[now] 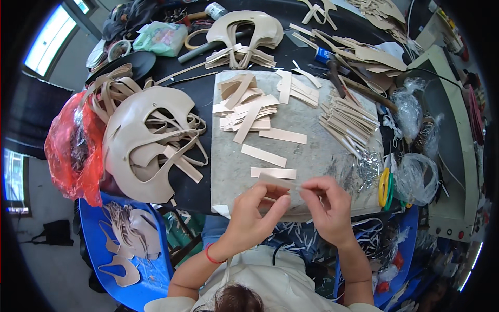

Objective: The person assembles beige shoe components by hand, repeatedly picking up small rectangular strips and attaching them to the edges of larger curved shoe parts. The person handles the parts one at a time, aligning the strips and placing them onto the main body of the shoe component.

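Note:
Near the front of a grey work board [312, 156], both my hands are at one short strip [276, 180], greyish on the side that shows. My left hand [254, 210], a red band at its wrist, grips the strip from below with its fingers partly behind it. The fingertips of my right hand [330, 210] pinch at the strip's right end; what exactly lies between them is too small to make out. Just beyond lie single beige strips [263, 154], and farther off a heap of the same strips [249, 112].
Right on the board are a bundle of folded strips [348, 125], small metal pins [368, 169] and yellow-handled scissors [384, 187]. Large beige cut-out pieces [150, 135] stack at left beside a red bag [75, 151]. Blue bins [119, 281] flank my lap.

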`<state>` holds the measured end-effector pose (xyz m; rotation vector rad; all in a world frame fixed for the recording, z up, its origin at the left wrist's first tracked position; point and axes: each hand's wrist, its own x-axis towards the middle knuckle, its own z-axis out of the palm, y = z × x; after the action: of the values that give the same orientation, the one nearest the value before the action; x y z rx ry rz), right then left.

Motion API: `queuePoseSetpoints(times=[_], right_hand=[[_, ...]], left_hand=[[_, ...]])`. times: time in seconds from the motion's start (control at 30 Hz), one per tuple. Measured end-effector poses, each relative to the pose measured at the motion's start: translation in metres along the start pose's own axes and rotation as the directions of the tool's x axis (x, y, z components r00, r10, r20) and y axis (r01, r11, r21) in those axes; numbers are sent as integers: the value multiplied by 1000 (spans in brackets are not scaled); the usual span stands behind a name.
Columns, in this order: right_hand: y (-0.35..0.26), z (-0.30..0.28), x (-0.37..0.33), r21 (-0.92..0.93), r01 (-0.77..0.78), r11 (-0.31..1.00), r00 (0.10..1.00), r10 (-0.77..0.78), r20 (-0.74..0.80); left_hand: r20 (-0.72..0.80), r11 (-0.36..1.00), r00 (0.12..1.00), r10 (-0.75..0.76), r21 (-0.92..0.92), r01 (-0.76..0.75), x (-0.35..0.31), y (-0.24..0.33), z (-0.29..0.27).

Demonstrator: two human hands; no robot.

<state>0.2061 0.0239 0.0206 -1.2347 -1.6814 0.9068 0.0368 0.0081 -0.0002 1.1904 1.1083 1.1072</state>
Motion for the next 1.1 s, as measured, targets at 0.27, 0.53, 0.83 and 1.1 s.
queuePoseSetpoints(times=[0.27,0.53,0.83,1.1], right_hand=[[-13,4,1,-266,314,911,949,-302,84],[-17,8,-1,-277,437,856,898,-397,190],[-4,6,-17,801,-358,480,864,495,89],[7,-73,-40,-332,-56,942,989,99,112]], left_hand=[[-53,979,993,-107,-182,96,-5,2,3],[-25,909,980,199,379,-175,-16,20,-3],[-173,986,982,-78,-161,50,-13,7,-7],[-250,994,968,-27,-114,-2,-4,10,-27]])
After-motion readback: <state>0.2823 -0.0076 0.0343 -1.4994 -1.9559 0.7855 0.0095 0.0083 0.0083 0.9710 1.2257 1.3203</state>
